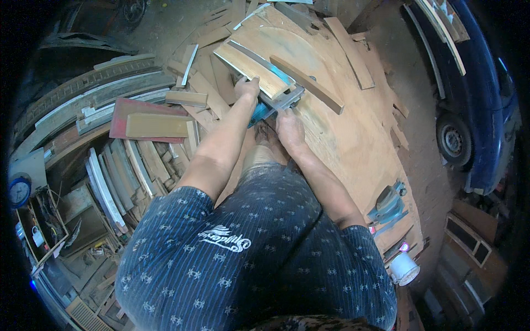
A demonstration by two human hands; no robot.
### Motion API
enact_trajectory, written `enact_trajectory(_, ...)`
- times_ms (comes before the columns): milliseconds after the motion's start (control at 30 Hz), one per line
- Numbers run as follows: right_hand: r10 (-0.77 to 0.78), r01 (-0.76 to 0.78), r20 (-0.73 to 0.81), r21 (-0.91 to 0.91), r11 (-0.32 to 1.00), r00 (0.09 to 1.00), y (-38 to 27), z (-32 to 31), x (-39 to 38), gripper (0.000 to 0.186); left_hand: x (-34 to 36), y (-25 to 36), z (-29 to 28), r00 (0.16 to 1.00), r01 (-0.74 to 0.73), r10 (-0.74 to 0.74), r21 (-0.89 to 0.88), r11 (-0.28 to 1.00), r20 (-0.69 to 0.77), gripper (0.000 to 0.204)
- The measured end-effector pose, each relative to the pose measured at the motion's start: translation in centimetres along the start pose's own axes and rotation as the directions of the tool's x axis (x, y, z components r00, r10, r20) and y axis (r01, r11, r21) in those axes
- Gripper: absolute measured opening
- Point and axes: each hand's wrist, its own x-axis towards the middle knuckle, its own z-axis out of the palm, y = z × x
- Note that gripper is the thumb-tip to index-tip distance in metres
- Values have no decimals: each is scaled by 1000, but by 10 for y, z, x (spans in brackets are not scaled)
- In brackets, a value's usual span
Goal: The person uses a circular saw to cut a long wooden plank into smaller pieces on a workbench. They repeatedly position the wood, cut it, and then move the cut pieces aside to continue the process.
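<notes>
A pale wooden board (256, 70) lies lengthwise on a blue power tool (261, 113) with a flat metal base plate (288, 99). My left hand (247, 88) is closed round the board's left edge, close to its near end. At the near right corner of the plate, my right hand (289, 128) has its fingers curled against the metal; part of their grip is hidden. A narrow wooden strip (307, 84) lies just right of the tool. Everything rests on a large plywood worktop (348, 143).
Another blue power tool (388, 205) sits at the worktop's right, with a white bucket (404, 269) nearby. Stacked wood offcuts (138, 160) crowd the left, below a red board (118, 118). A loose plank (350, 52) lies far right; beyond stands a dark blue car (480, 94).
</notes>
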Motion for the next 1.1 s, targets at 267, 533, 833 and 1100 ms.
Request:
enact_trajectory(267,159,-158,-95,19,987,983,-7,5,-6,21,-16,27,1,989,135,-143,173,976,35,69)
enact_trajectory(533,79,-83,-177,-17,996,981,-15,11,-5,21,-14,39,-28,988,126,-141,192,973,69,86)
enact_trajectory(833,-56,35,-60,-311,950,997,-49,29,35,20,4,22,-27,982,43,-64,117,992,180,95)
enact_trajectory(1100,-71,57,-16,-434,899,997,-67,39,49,23,104,-33,-2,996,93,-88,-217,972,32,67)
